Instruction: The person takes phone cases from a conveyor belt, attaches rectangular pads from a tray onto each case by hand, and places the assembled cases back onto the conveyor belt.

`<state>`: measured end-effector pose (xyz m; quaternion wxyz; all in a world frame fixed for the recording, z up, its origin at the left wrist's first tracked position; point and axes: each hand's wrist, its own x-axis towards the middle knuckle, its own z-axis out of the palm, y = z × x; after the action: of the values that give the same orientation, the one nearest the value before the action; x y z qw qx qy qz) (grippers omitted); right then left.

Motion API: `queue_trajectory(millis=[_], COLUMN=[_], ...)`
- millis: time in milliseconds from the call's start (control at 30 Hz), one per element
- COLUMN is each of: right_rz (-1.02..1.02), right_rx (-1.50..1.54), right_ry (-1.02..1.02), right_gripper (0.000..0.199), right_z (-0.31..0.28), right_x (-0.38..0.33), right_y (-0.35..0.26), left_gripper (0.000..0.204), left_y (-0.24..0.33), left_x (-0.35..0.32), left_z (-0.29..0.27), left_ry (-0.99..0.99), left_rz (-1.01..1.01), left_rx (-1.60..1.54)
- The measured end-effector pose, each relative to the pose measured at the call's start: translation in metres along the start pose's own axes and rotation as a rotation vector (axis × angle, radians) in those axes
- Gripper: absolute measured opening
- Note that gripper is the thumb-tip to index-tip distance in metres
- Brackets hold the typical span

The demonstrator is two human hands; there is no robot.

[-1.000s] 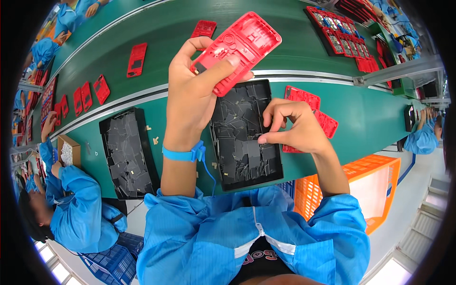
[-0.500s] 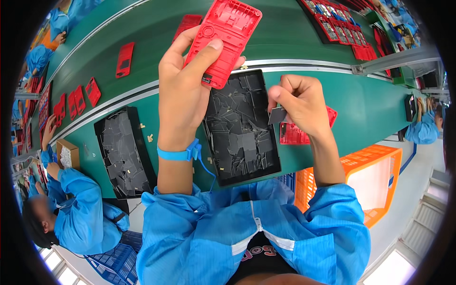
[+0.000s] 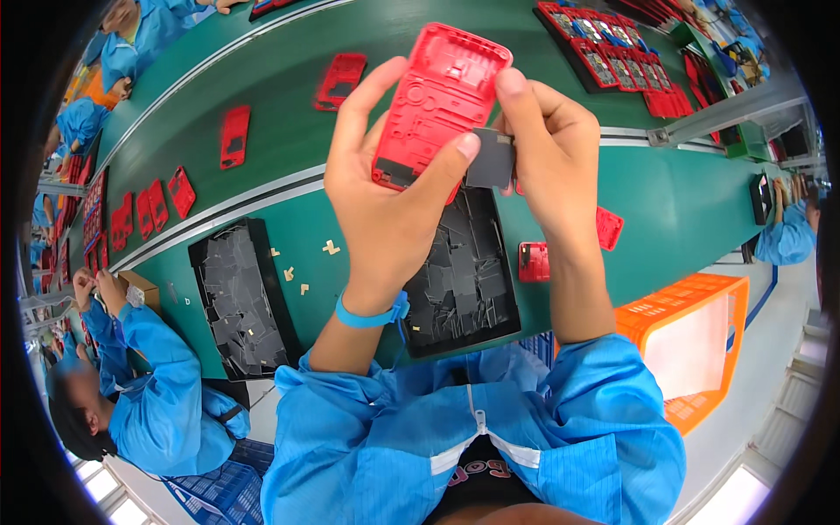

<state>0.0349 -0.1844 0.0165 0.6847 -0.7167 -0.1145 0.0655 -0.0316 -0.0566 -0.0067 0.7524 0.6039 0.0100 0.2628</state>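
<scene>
My left hand (image 3: 385, 197) grasps the red shell (image 3: 442, 96), inner side up, above the far end of the near tray (image 3: 465, 342), with the thumb across the shell's lower right edge. My right hand (image 3: 560, 153) grips a dark square sheet (image 3: 493, 166), just right of the shell and above the same tray; the exact finger contact is partly hidden. Status: shell and sheet are both in hand, and the sheet is not seated in the shell. A dark rectangle shows at the shell's lower end; I cannot tell whether it is an opening or a part. Stock remaining: many loose dark sheets (image 3: 459, 271) inside the near tray, and more in the second tray (image 3: 273, 280) to its left. Other red shells lie right of the near tray (image 3: 532, 261) and beyond it to the left (image 3: 234, 137); I judge this one unit as partway through.
</scene>
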Motion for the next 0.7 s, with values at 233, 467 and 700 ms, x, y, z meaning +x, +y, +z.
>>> queue_trajectory(millis=[233, 467, 700], right_rz=[-0.264, -0.515, -0.351], right_rx=[0.444, 0.153, 0.224], right_ry=[-0.266, -0.206, 0.017], right_gripper=[0.021, 0.035, 0.021], right_z=[0.003, 0.001, 0.002], right_x=[0.000, -0.002, -0.009], right_y=[0.021, -0.004, -0.007], left_gripper=[0.061, 0.038, 0.041], left_y=[0.001, 0.001, -0.001], left_x=[0.003, 0.004, 0.002], left_z=[-0.007, -0.012, -0.008], left_ry=[0.210, 0.228, 0.180], left_rz=[0.148, -0.045, -0.041], left_rx=[-0.121, -0.369, -0.275])
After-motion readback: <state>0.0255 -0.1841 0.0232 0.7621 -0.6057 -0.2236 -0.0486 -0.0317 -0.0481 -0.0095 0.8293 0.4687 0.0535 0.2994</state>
